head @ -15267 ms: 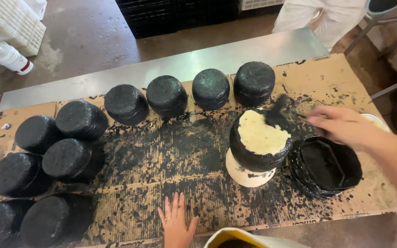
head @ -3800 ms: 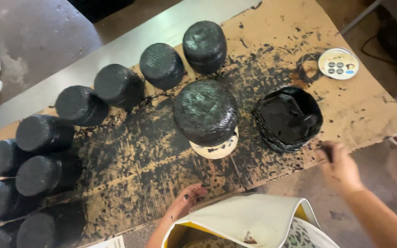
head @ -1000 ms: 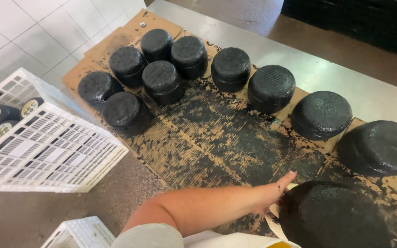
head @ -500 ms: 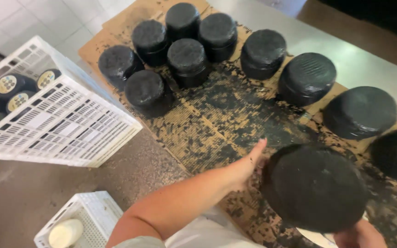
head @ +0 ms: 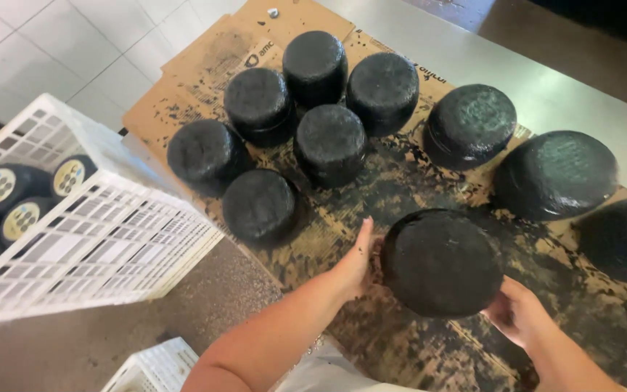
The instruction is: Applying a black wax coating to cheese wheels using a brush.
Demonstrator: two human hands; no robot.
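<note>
Head view, single entry.

Black wheel (head: 440, 263): a round, squat form coated in black, lying flat on the stained cardboard (head: 429, 348) that covers the tabletop (head: 546, 87). It is nearest the viewer of all the wheels. No long axis can be given, the form being round; its flat face is turned up.

Left hand (head: 357, 258): set against the wheel's left flank, fingers straight and together, palm toward the side wall. Contact appears made.

Right hand (head: 517, 312): cupped at the wheel's lower right edge, fingers curled against the rim. The wheel is thus flanked from both sides, each hand about equally near; whether it is lifted clear of the cardboard cannot be told.

Other wheels, placed from the black wheel: a cluster of six (head: 313, 123) up and to the left; one (head: 471, 125) directly beyond; one larger (head: 554, 174) up and to the right; one (head: 622, 239) to the right, cut by the frame edge.

White crate (head: 103, 232): well to the left of the black wheel, off the cardboard, with labelled black rounds (head: 9, 192) seen behind its lattice.

Second white crate (head: 154, 366): lower left, partly shown.
</note>
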